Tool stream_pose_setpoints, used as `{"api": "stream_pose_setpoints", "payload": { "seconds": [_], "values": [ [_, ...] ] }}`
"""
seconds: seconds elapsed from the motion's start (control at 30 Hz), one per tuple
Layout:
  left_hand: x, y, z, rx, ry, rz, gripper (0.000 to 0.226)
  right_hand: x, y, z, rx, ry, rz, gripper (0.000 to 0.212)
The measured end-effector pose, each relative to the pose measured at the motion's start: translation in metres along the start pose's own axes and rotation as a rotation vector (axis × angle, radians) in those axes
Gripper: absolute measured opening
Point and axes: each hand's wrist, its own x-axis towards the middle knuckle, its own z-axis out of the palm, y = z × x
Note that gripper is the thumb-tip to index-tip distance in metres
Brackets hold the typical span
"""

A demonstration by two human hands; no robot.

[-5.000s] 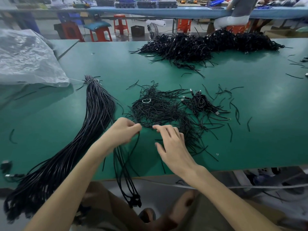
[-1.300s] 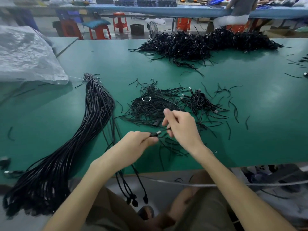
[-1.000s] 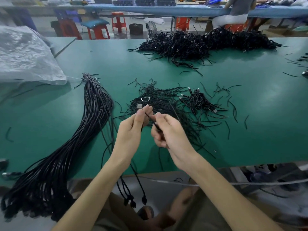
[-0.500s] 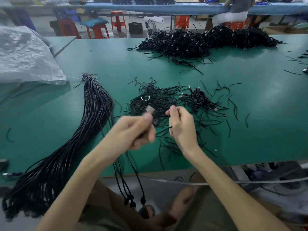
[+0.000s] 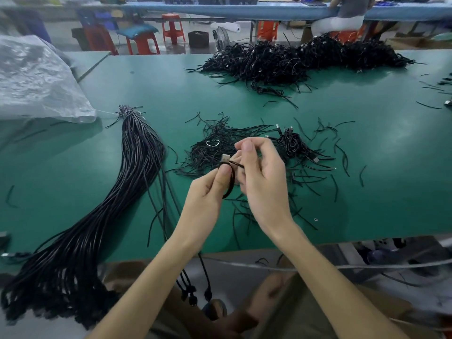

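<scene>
Wide green tabletop (image 5: 244, 99), the long cable bundle (image 5: 137, 172) laid out on the left within reach, loose ties (image 5: 210, 155) heaped in the centre. Above them the left hand (image 5: 208, 194) pinches a looped cable (image 5: 231, 184) just under its USB plug (image 5: 225, 158), holding the loop closed so the right hand (image 5: 261, 177), fingers pinching a tie (image 5: 236, 163), can wrap it round.

Cable bundle (image 5: 137, 152) left of tie pile (image 5: 220, 148)

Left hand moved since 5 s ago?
Yes: the left hand, pinching a thin black cable, has shifted right and up, now nearer the small white ring.
</scene>
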Motion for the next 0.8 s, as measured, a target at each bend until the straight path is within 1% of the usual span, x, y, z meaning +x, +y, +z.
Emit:
{"api": "stream_pose_setpoints", "payload": {
  "seconds": [0.03, 0.1, 0.17, 0.23, 0.33, 0.37, 0.43, 0.5, 0.53, 0.6, 0.63, 0.7, 0.8],
  "values": [
    [0.001, 0.000, 0.002, -0.091, 0.022, -0.045, 0.043, -0.002, 0.000, 0.002, 0.025, -0.002, 0.024, 0.023],
    [0.002, -0.003, 0.005, -0.263, 0.013, -0.125, 0.051, -0.003, -0.002, 0.002, 0.144, 0.028, 0.111, 0.022],
    [0.001, -0.002, 0.007, -0.379, -0.002, -0.152, 0.049, -0.002, -0.005, 0.000, 0.219, 0.056, 0.158, 0.022],
    [0.001, 0.002, 0.008, -0.512, -0.011, -0.175, 0.048, -0.006, -0.004, 0.001, 0.174, 0.024, 0.122, 0.020],
    [0.005, 0.004, 0.007, -0.669, 0.009, -0.296, 0.053, -0.023, 0.002, 0.009, 0.009, -0.086, 0.054, 0.015],
    [0.006, 0.005, 0.005, -0.700, -0.006, -0.354, 0.057, -0.028, 0.005, 0.012, -0.021, -0.108, 0.054, 0.014],
    [0.008, 0.007, 0.003, -0.794, -0.024, -0.459, 0.055, -0.034, 0.012, 0.012, -0.018, -0.126, 0.095, 0.014],
    [0.008, 0.006, 0.000, -0.924, 0.037, -0.524, 0.048, -0.038, 0.016, 0.010, -0.006, -0.157, 0.145, 0.012],
    [0.009, 0.005, -0.001, -0.973, 0.084, -0.537, 0.046, -0.040, 0.019, 0.008, -0.019, -0.177, 0.164, 0.010],
    [0.012, 0.002, -0.007, -1.031, 0.148, -0.512, 0.051, -0.043, 0.023, 0.006, -0.060, -0.204, 0.191, 0.010],
    [0.014, 0.002, -0.010, -1.060, 0.157, -0.482, 0.052, -0.045, 0.026, 0.005, -0.081, -0.210, 0.208, 0.011],
    [0.017, 0.005, -0.016, -1.110, 0.165, -0.425, 0.042, -0.046, 0.030, 0.002, -0.110, -0.217, 0.259, 0.014],
    [0.018, 0.004, -0.022, -1.059, 0.162, -0.384, 0.039, -0.046, 0.033, -0.002, -0.162, -0.224, 0.289, 0.015]
  ]
}}
